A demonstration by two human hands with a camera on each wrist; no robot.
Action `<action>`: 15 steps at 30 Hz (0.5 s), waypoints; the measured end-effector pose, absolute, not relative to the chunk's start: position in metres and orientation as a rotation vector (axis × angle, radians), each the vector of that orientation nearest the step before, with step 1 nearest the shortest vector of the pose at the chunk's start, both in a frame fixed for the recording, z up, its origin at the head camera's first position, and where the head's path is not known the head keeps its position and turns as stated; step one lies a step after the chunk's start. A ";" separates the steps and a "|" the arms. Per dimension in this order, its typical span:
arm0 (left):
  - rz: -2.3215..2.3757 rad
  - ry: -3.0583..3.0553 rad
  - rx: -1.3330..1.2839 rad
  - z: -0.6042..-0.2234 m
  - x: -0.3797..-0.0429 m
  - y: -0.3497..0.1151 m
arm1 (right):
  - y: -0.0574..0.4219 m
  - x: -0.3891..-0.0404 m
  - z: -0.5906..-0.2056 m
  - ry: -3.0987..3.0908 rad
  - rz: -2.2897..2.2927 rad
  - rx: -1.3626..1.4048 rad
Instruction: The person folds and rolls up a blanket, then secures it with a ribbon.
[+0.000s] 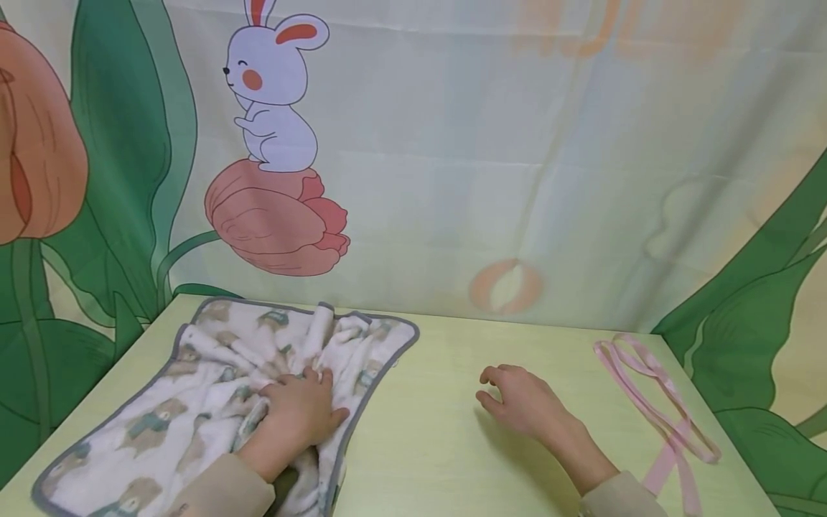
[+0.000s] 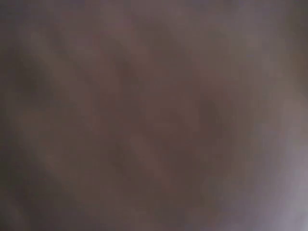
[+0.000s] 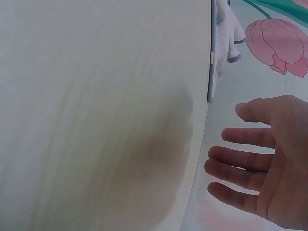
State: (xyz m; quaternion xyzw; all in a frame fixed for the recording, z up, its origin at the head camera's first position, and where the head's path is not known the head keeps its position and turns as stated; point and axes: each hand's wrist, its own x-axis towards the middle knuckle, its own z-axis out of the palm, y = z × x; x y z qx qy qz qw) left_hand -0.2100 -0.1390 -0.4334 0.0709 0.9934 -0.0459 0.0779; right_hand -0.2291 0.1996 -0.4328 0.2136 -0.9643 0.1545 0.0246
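- Your spread left hand (image 1: pixel 301 408) presses the blanket (image 1: pixel 151 422), probably steadying it.
- Your loose right hand (image 1: pixel 528 403) hovers, empty.
- Ribbon (image 1: pixel 677 436) lies by the table's (image 1: pixel 420 431) right edge.

The head view looks forward and down across the desk (image 1: pixel 426 445) toward the far curtain (image 1: pixel 420 172). The left wrist's blur hides its facing. The right wrist's, close to the right hand (image 3: pixel 286 163), faces left, sharing desk, blanket (image 1: pixel 213 384) and tulip (image 1: pixel 274 219) with the head view.
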 end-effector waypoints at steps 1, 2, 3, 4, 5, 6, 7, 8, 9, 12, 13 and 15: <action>-0.132 2.976 0.206 -0.433 -0.210 -0.137 | 0.199 -0.229 -0.433 -2.983 0.480 0.662; -0.122 2.978 0.198 -0.433 -0.209 -0.134 | 0.199 -0.229 -0.432 -2.984 0.482 0.664; -0.109 2.981 0.192 -0.433 -0.209 -0.132 | 0.199 -0.228 -0.432 -2.984 0.482 0.665; -0.102 2.981 0.189 -0.433 -0.209 -0.130 | 0.199 -0.228 -0.433 -2.983 0.480 0.667; -0.093 2.984 0.187 -0.433 -0.208 -0.127 | 0.199 -0.228 -0.433 -2.982 0.481 0.669; -0.088 2.986 0.188 -0.433 -0.208 -0.125 | 0.199 -0.228 -0.433 -2.983 0.481 0.670; -0.084 2.988 0.188 -0.434 -0.207 -0.123 | 0.199 -0.228 -0.433 -2.982 0.478 0.673; -0.083 2.990 0.186 -0.434 -0.207 -0.121 | 0.199 -0.228 -0.434 -2.982 0.477 0.675; -0.084 2.992 0.186 -0.434 -0.207 -0.119 | 0.198 -0.229 -0.434 -2.982 0.476 0.675; -0.105 3.001 0.191 -0.433 -0.206 -0.115 | 0.198 -0.229 -0.434 -2.981 0.472 0.674; -0.109 3.003 0.190 -0.433 -0.205 -0.113 | 0.198 -0.229 -0.434 -2.980 0.472 0.676; -0.112 3.011 0.195 -0.433 -0.204 -0.109 | 0.199 -0.228 -0.434 -2.984 0.471 0.672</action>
